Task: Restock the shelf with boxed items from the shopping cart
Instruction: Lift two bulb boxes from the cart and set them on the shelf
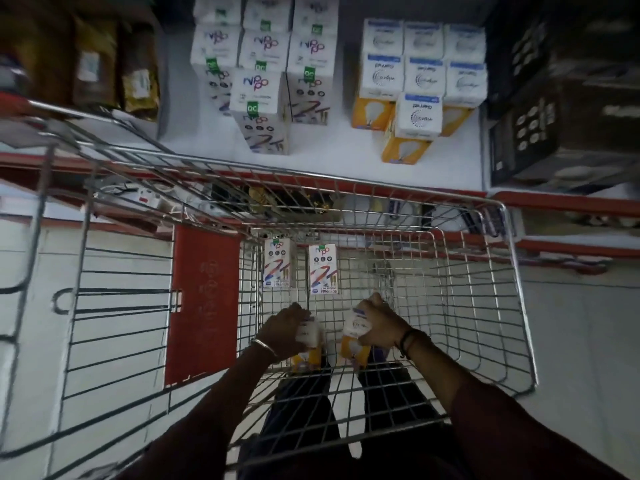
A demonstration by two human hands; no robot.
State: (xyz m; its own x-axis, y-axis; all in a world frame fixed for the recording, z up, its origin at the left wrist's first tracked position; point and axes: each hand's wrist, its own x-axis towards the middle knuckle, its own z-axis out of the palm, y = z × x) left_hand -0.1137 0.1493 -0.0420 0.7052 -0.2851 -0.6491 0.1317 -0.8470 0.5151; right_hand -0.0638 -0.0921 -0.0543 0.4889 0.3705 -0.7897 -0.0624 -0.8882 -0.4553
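Note:
Both my hands reach down into the wire shopping cart (512,271). My left hand (284,329) grips the top of a white-and-orange bulb box (306,355). My right hand (377,325) grips a second white-and-orange bulb box (355,344) beside it. Two tall white boxes with a colourful stripe, the left box (278,263) and the right box (323,270), stand upright at the cart's far end. On the white shelf (329,157) beyond the cart stand matching tall white boxes (259,109) at left and white-and-orange bulb boxes (419,116) at right.
The cart's red child-seat flap (202,303) lies to the left of my hands. Brown packets (138,71) sit at the shelf's left, dark boxes (540,133) at its right. A red shelf edge (554,202) runs behind the cart, with lower-shelf goods (367,209) visible through the wire.

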